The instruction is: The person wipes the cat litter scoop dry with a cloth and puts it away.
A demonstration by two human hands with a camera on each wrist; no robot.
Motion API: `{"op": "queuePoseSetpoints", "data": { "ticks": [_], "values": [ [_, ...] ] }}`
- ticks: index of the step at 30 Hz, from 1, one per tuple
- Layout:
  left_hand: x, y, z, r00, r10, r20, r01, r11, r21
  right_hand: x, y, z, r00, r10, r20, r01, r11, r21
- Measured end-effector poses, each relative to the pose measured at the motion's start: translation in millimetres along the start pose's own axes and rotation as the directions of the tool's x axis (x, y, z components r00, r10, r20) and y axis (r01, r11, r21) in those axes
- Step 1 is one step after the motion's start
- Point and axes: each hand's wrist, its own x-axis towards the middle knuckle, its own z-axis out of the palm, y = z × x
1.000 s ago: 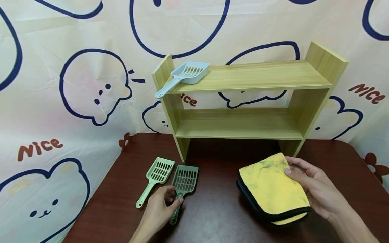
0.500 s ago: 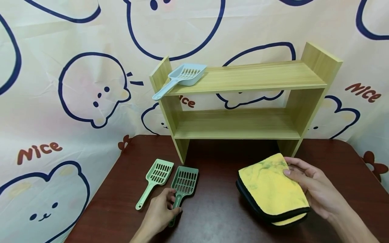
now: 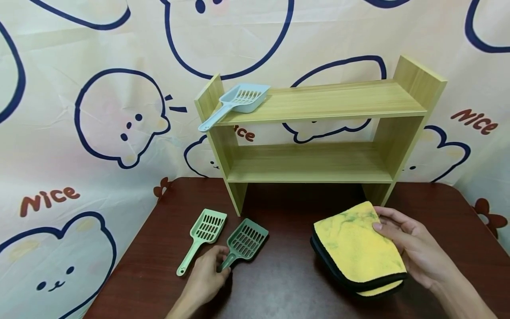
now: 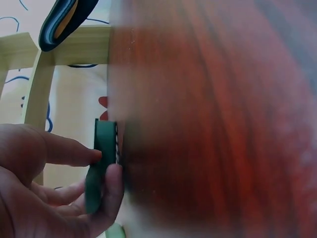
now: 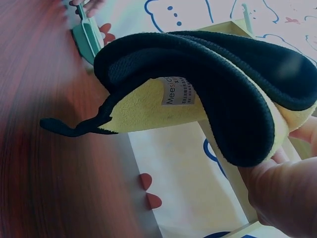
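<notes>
My left hand [image 3: 207,274] grips the handle of a dark green slotted litter scoop [image 3: 248,239], its head pointing away and to the right over the table. Thumb and fingers pinch that handle in the left wrist view. Just left of it lies a light green litter scoop [image 3: 208,226], its handle toward me. On the right, my right hand [image 3: 414,248] holds a folded yellow towel [image 3: 358,248] with black edging by its right side. The right wrist view shows the towel's looped folds and a white label [image 5: 179,91]. Part of the right fingers is hidden behind the towel.
A two-tier wooden shelf [image 3: 311,164] stands at the back of the dark red table [image 3: 287,283]. On its top left rests a light blue litter scoop [image 3: 245,99], handle jutting past the front edge. A cartoon-printed cloth [image 3: 119,177] hangs behind.
My left hand has taken a firmer grip on the dark green scoop, whose head has swung to the right. The right hand and towel have stayed nearly still.
</notes>
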Motion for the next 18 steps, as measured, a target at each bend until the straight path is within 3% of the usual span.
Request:
{"op": "queuePoseSetpoints", "data": {
  "ticks": [18],
  "values": [
    [9.9,16.7,-4.5,0.995,0.076,-0.062,-0.078,0.997,-0.027,0.7,0,-3,1.000,-0.012,0.009,0.012,1.000,0.009]
  ]
}}
